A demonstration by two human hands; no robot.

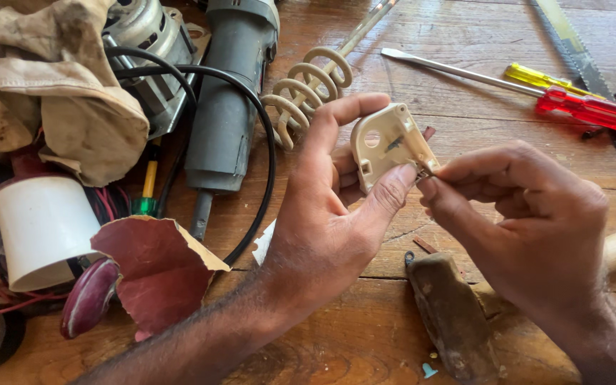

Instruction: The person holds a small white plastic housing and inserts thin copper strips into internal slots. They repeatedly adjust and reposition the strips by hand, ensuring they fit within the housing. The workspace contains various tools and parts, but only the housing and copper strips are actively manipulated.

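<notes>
**Two hands working a cream plastic plug body over a crowded wooden bench**

A person's left hand (322,221) is gripping a cream plastic plug body (386,146) between thumb and forefinger, holding it up just above the wooden bench (465,43). The right hand (529,228) is pinching in at the plug's lower right corner, fingertips closed on a small metal part there; what that part is cannot be told. The two hands are meeting at the plug.

One white plastic cup-shaped housing (44,228) is lying tilted to the left of the left hand; its contents are hidden. Beyond the hands, two screwdrivers are resting: one red-handled (589,108), one yellow-handled (536,77). One grey angle grinder (229,107) and one coiled heating element (308,89) are lying above the left hand, with a black cable (269,164) looping past. One hammer head (454,317) is sitting just below the right hand. A torn sheet of red sandpaper (155,267) is curling beside the left forearm. Open bench is showing mostly above the right hand.
</notes>
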